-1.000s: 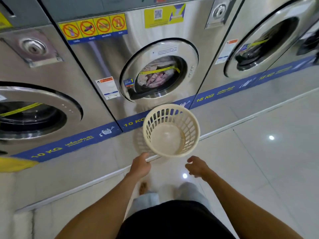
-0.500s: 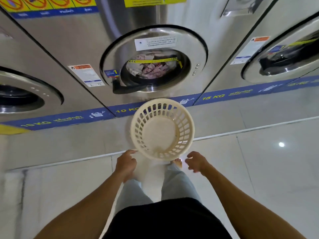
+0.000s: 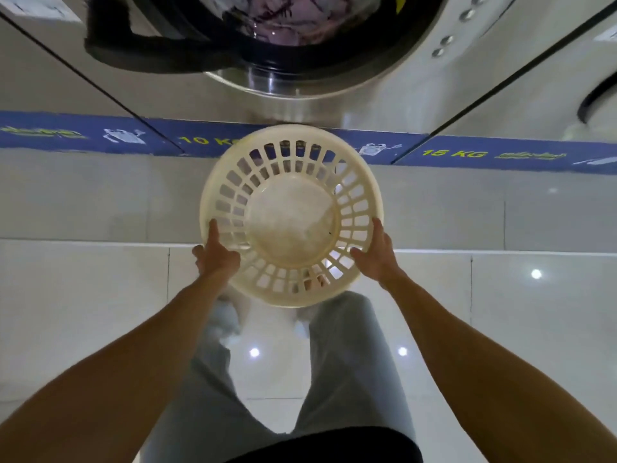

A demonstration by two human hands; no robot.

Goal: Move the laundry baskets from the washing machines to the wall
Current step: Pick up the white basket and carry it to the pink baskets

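Note:
A round cream plastic laundry basket with slotted walls stands empty on the floor, directly below the door of the middle washing machine. My left hand grips its rim on the left side, thumb lying over the edge. On the opposite side my right hand clasps the rim, fingers wrapped around the outside. Clothes show behind the glass of the machine door.
A blue strip marked 10 KG and 15 KG runs along the machines' base. A grey step lies between the machines and the glossy white floor tiles. My legs in grey trousers stand just behind the basket.
I have bent down and closer to the basket. Both hands, which hovered open near the rim, have closed on its two sides.

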